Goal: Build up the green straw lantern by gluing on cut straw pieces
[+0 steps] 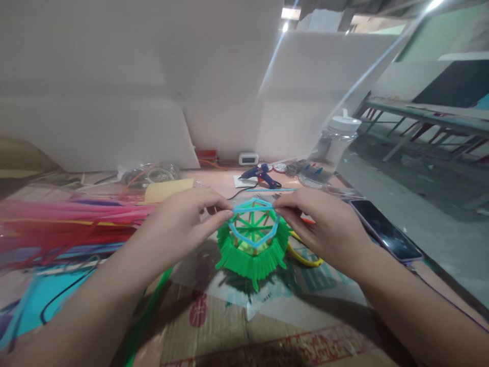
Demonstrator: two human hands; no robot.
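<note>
A blue pipe cleaner is stretched level between my two hands. My left hand pinches its left end between thumb and fingers. The right end sits in the pinch of my right hand. Just under and behind the strip is a green craft piece, made of fuzzy stems, with fringed sides, green spokes inside and a blue angular ring near its top. Whether the strip touches that ring, I cannot tell.
Bundled pink and red pipe cleaners lie to the left. A blue glue gun rests at the back, near a clear bottle. Yellow-handled scissors and a phone are to the right. Cardboard covers the front.
</note>
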